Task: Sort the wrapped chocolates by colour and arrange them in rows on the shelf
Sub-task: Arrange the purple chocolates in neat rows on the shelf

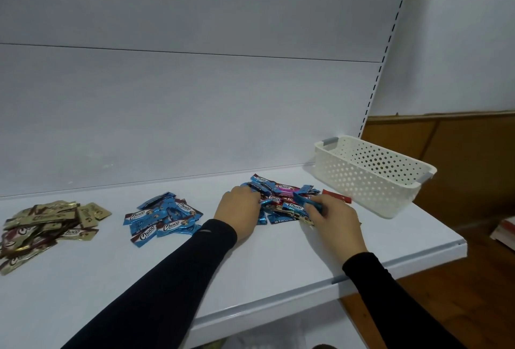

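On the white shelf (117,287) lie three heaps of wrapped chocolates. A gold heap (47,228) sits at the far left, and a blue heap (163,219) lies right of it. The mixed heap (281,198) of blue, red and pink wrappers lies in the middle right. My left hand (239,210) rests on the mixed heap's left side with fingers curled among blue wrappers. My right hand (334,223) pinches a blue chocolate (305,200) at the heap's right side. A red chocolate (335,195) lies just beyond my right hand.
A white perforated basket (370,174) stands on the shelf's right end, near the edge. The shelf's white back panel rises behind. The slotted upright (374,89) marks the right side. Brown wooden floor and panelling lie to the right.
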Demonstrator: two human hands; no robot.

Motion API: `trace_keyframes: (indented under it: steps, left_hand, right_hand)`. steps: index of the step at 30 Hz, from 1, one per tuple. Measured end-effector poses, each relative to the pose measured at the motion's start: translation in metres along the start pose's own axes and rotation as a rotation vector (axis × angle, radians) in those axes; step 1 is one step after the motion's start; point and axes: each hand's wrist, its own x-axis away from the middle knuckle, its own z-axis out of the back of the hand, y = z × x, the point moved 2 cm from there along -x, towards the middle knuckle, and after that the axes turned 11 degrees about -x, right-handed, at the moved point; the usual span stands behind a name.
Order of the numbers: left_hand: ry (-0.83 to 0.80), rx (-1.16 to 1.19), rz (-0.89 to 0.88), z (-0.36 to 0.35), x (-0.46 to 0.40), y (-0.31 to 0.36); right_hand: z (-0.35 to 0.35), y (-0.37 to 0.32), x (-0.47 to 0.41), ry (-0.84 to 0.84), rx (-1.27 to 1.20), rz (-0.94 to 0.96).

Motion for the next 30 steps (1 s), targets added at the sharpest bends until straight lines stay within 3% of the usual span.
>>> trace_keyframes:
  steps: [8, 16, 23, 30]
  left_hand:
    - [0.155, 0.138, 0.207, 0.024, 0.03, -0.068]
    - [0.172, 0.045, 0.437, 0.03, 0.075, -0.154]
    - [0.087, -0.017, 0.371, 0.021, 0.087, -0.173]
    - [0.104, 0.072, 0.334, 0.022, 0.07, -0.166]
  right_hand:
    - [-0.043, -0.034, 0.003, -0.108, -0.068, 0.075]
    - [-0.13, -0.095, 0.01, -0.332, -0.086, 0.291]
    - [-0.183, -0.121, 0.015, -0.464, 0.122, 0.399]
    - [-0.149, -0.107, -0.01, -0.419, 0.043, 0.322]
